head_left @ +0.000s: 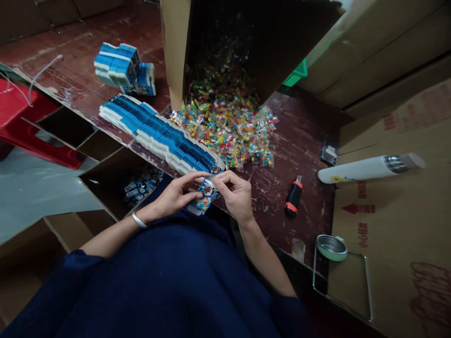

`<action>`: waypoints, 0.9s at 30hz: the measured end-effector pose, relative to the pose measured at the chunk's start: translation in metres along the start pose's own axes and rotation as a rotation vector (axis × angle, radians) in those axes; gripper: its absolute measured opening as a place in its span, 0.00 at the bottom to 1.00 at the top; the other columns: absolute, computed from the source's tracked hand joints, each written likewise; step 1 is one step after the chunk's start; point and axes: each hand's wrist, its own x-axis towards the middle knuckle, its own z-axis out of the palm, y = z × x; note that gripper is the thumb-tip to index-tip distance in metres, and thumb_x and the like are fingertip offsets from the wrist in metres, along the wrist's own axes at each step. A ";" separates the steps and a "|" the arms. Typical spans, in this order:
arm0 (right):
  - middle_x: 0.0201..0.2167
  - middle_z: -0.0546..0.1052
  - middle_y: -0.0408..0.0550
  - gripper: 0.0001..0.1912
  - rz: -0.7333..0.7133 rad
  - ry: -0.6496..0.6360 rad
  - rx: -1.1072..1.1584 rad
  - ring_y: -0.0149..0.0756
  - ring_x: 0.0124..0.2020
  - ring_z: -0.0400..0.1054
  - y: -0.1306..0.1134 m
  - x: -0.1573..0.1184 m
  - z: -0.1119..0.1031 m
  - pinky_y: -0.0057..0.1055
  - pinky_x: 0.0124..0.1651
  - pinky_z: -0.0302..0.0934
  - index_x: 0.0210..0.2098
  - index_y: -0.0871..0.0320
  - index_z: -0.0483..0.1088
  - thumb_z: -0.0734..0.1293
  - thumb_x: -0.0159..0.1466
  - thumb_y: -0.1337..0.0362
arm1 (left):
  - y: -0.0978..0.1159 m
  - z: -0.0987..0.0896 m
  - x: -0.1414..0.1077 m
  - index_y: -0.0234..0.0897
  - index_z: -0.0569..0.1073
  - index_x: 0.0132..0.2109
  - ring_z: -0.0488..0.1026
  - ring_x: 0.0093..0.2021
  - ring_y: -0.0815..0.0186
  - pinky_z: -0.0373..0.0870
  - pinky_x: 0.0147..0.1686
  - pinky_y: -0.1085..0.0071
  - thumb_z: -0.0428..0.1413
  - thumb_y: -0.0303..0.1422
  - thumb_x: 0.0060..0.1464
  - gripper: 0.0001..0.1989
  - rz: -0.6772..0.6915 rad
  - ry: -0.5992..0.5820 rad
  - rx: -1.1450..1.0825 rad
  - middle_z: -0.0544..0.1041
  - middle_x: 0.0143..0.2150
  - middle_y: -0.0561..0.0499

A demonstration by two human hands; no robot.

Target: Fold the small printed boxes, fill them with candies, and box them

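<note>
Between finger and thumb, my left hand holds a small blue printed candy box near the table's front edge. My right hand is pinched at the box's upper end; whether anything else sits in that pinch is hidden by the fingers. Just beyond my hands, a long row of flat blue-and-white boxes lies on the table. Small clear bags of coloured candies spill from a tipped cardboard carton behind that row.
Bundled flat boxes lie at the back left. A utility knife rests on the table to the right, near a white bottle and a green-rimmed cup. Below left, an open carton holds filled boxes; a red stool stands beyond.
</note>
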 end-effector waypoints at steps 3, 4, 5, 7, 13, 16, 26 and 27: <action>0.38 0.80 0.47 0.12 -0.148 -0.046 -0.112 0.39 0.41 0.76 -0.001 -0.007 0.001 0.40 0.48 0.70 0.32 0.53 0.75 0.67 0.70 0.56 | -0.004 0.003 -0.001 0.38 0.74 0.55 0.79 0.44 0.63 0.78 0.43 0.69 0.63 0.30 0.58 0.18 -0.015 0.046 -0.045 0.80 0.47 0.46; 0.40 0.80 0.48 0.12 -0.188 -0.080 -0.133 0.40 0.43 0.76 0.001 -0.008 -0.001 0.41 0.49 0.71 0.34 0.53 0.76 0.67 0.71 0.55 | -0.006 0.003 -0.001 0.37 0.75 0.54 0.79 0.43 0.64 0.77 0.43 0.69 0.64 0.30 0.58 0.17 -0.024 0.054 -0.062 0.80 0.45 0.46; 0.42 0.80 0.49 0.12 -0.219 -0.122 -0.153 0.41 0.45 0.76 0.004 -0.009 -0.003 0.43 0.51 0.71 0.36 0.52 0.77 0.66 0.71 0.54 | -0.008 0.003 -0.002 0.37 0.74 0.52 0.79 0.43 0.64 0.77 0.43 0.69 0.64 0.31 0.57 0.16 -0.040 0.059 -0.083 0.80 0.44 0.47; 0.45 0.80 0.50 0.12 -0.228 -0.133 -0.213 0.42 0.47 0.76 0.015 -0.006 -0.013 0.43 0.52 0.72 0.41 0.52 0.78 0.66 0.71 0.53 | -0.013 0.001 -0.003 0.37 0.72 0.49 0.78 0.42 0.64 0.77 0.43 0.69 0.66 0.33 0.55 0.17 -0.098 0.052 -0.139 0.78 0.42 0.49; 0.50 0.78 0.56 0.15 -0.092 0.153 -0.813 0.50 0.52 0.69 0.070 0.024 -0.054 0.48 0.54 0.70 0.52 0.56 0.74 0.68 0.66 0.67 | -0.016 -0.038 -0.013 0.37 0.68 0.47 0.73 0.35 0.70 0.72 0.35 0.74 0.67 0.32 0.51 0.20 -0.262 -0.124 0.115 0.74 0.40 0.53; 0.54 0.77 0.57 0.16 -0.155 0.020 -1.010 0.52 0.57 0.66 0.089 0.036 -0.066 0.49 0.59 0.65 0.52 0.56 0.76 0.66 0.66 0.71 | -0.006 -0.063 -0.017 0.39 0.71 0.59 0.75 0.34 0.68 0.72 0.33 0.74 0.65 0.31 0.52 0.27 -0.271 -0.314 0.349 0.77 0.43 0.50; 0.36 0.81 0.48 0.10 -0.169 0.397 -0.578 0.40 0.35 0.74 0.058 0.028 -0.065 0.37 0.42 0.69 0.40 0.55 0.78 0.67 0.70 0.57 | -0.003 -0.042 -0.001 0.34 0.73 0.48 0.79 0.36 0.63 0.76 0.37 0.68 0.61 0.37 0.61 0.13 -0.285 -0.215 0.215 0.81 0.39 0.46; 0.35 0.81 0.47 0.10 -0.128 0.400 -0.505 0.38 0.32 0.74 0.046 0.022 -0.061 0.35 0.38 0.69 0.41 0.55 0.78 0.68 0.70 0.56 | -0.007 -0.036 0.002 0.34 0.73 0.48 0.79 0.36 0.63 0.76 0.37 0.68 0.62 0.37 0.60 0.13 -0.254 -0.152 0.208 0.81 0.39 0.47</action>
